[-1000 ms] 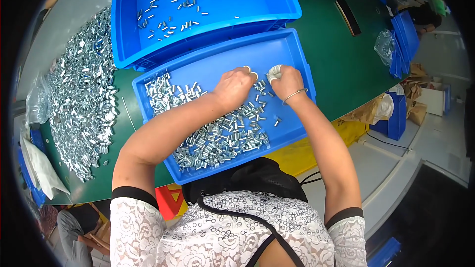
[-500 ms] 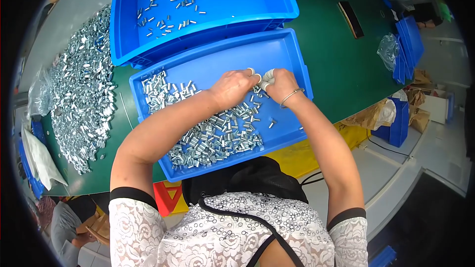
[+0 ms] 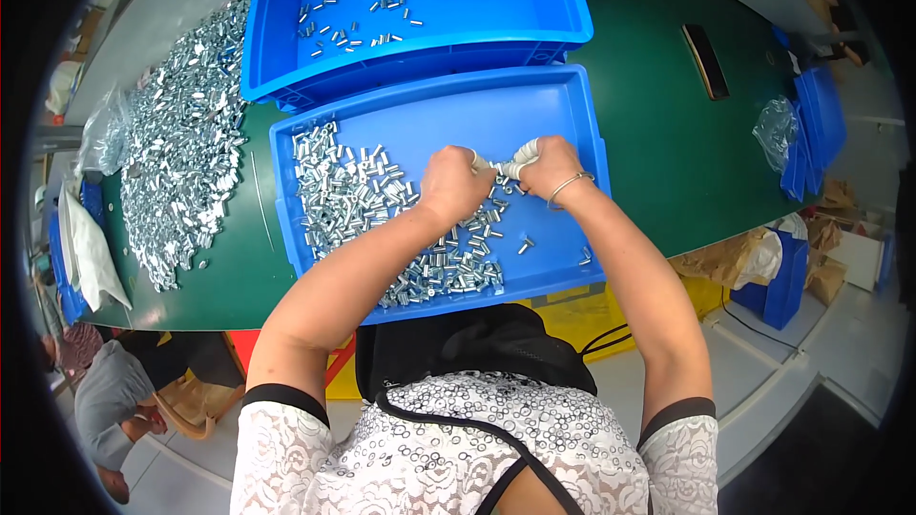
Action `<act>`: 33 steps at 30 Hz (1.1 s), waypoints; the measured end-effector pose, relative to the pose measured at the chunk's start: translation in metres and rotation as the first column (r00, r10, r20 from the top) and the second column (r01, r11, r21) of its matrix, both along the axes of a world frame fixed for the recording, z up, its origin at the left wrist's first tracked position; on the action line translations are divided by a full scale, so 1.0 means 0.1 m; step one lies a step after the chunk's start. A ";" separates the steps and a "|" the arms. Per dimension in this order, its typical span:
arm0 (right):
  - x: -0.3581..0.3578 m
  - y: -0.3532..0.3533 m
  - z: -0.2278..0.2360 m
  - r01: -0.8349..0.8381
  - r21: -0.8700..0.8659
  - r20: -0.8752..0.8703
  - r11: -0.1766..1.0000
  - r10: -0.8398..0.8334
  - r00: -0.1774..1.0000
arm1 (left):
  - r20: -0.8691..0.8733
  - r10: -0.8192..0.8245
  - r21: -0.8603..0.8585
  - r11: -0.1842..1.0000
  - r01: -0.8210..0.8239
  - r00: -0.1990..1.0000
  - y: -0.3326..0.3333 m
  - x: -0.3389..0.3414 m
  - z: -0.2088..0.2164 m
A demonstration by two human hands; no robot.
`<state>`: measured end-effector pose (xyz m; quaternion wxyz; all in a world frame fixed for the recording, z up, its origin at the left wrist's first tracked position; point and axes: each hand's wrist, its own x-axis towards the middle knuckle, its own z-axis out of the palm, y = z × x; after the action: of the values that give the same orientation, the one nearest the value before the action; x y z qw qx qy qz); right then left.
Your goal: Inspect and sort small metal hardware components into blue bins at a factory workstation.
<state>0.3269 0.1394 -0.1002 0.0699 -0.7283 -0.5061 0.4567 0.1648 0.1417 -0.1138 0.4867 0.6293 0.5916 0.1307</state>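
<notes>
Over the near shallow blue tray (image 3: 534,257), my two hands almost meet at the fingertips. My left hand (image 3: 455,183) is closed in a pinch, with white wraps on its fingers. My right hand (image 3: 551,168), also wrapped in white on the fingers and with a bracelet at the wrist, is closed just beside it. Whatever the fingertips hold is too small and covered to make out. Small silver tubular metal parts (image 3: 353,195) fill the tray's left and near side. A few more parts lie just below my hands, and a single one (image 3: 526,245) lies apart to the right.
Beyond the tray stands a deeper blue bin (image 3: 420,50) with scattered metal parts. A large heap of similar parts (image 3: 186,133) covers the left of the green table (image 3: 658,143). At right are a phone (image 3: 705,61) and a clear plastic bag (image 3: 776,129). Another person sits at lower left.
The whole view has shifted, so the tray and bins appear further right. My hands stay close together over the tray; the left one has turned slightly and its fingertips now point toward the right hand.
</notes>
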 end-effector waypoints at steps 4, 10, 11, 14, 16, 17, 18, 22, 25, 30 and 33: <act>-0.02 -0.11 -0.03 0.084 -0.104 -0.139 0.991 -0.099 0.985 | 0.152 0.194 -0.349 0.928 -0.131 0.969 0.02 0.06 0.21; -0.24 -0.25 -0.14 0.139 0.110 -0.095 0.984 -0.129 0.987 | 0.101 0.198 -0.448 0.884 -0.133 0.975 0.06 -0.09 0.23; -0.29 -0.27 -0.19 0.135 0.113 -0.096 0.984 -0.124 0.988 | 0.105 0.204 -0.477 0.869 -0.131 0.973 0.06 -0.15 0.24; -0.53 -0.33 -0.24 0.206 0.242 -0.235 0.948 -0.149 0.960 | 0.176 0.247 -0.527 0.841 -0.121 0.953 0.03 -0.42 0.23; -0.65 -0.39 -0.25 0.203 0.257 -0.285 0.945 -0.126 0.950 | 0.307 0.319 -0.573 0.814 -0.093 0.897 -0.04 -0.60 0.23; -0.71 -0.41 -0.17 0.193 0.269 -0.331 0.944 -0.098 0.939 | 0.305 0.326 -0.572 0.814 -0.101 0.895 -0.08 -0.69 0.26; -0.78 -0.44 -0.06 0.187 0.279 -0.377 0.942 -0.072 0.923 | 0.380 0.311 -0.510 0.856 -0.084 0.871 -0.14 -0.77 0.35; -0.97 -0.78 0.56 0.233 0.379 -0.513 0.896 -0.007 0.858 | 0.561 0.261 -0.311 0.946 -0.091 0.786 -0.53 -1.04 0.72; -1.03 -1.04 0.78 0.046 0.584 -0.382 0.810 0.224 0.897 | 0.561 0.070 0.009 0.996 -0.091 0.825 -0.80 -1.22 0.81; -1.12 -1.24 0.72 0.053 0.681 -0.419 0.731 0.329 0.846 | 0.306 -0.208 0.533 0.846 0.014 0.929 -1.09 -1.36 0.83; -1.16 -1.31 0.66 0.073 0.730 -0.391 0.679 0.328 0.860 | 0.250 -0.207 0.579 0.815 0.025 0.946 -1.19 -1.40 0.83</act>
<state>0.2106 0.0081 -0.0339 0.4439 -0.4606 -0.6604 0.3933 0.0251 0.0223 -0.0305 0.3684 0.7533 0.4044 0.3650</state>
